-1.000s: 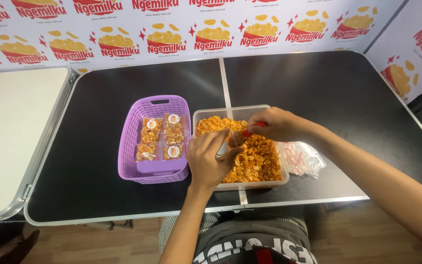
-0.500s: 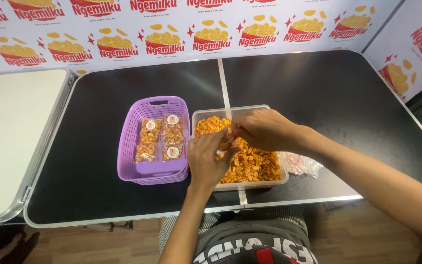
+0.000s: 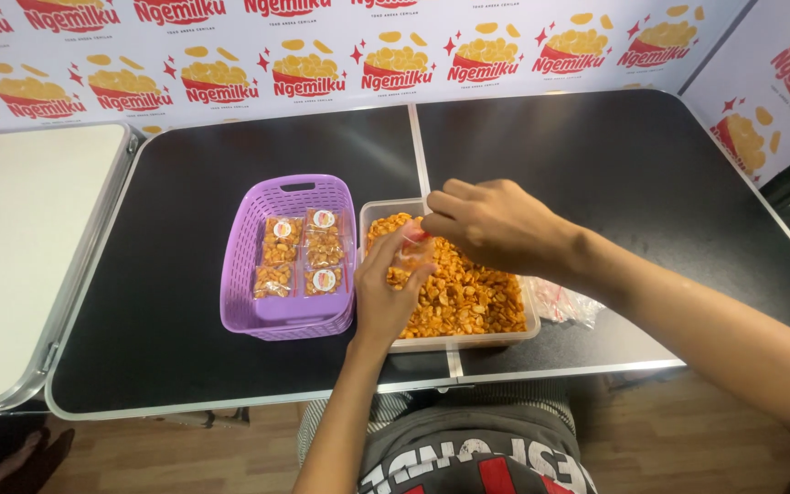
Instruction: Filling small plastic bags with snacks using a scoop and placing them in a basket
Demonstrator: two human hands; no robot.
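Two hands, one tub, six packets

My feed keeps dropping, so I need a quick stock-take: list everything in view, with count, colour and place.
purple basket: one, purple, on the black table left of the tub.
filled snack packets: about six, clear with orange snacks, some with round labels, in the basket.
clear tub: one, transparent, at the table's front edge, full of loose orange snacks.
small clear bag: one, held over the tub between both hands.
empty bags: a pile, clear with red marks, right of the tub.
black table: one, folding.
white table: one, far left.
left hand: on the bag.
right hand: at the bag's mouth.
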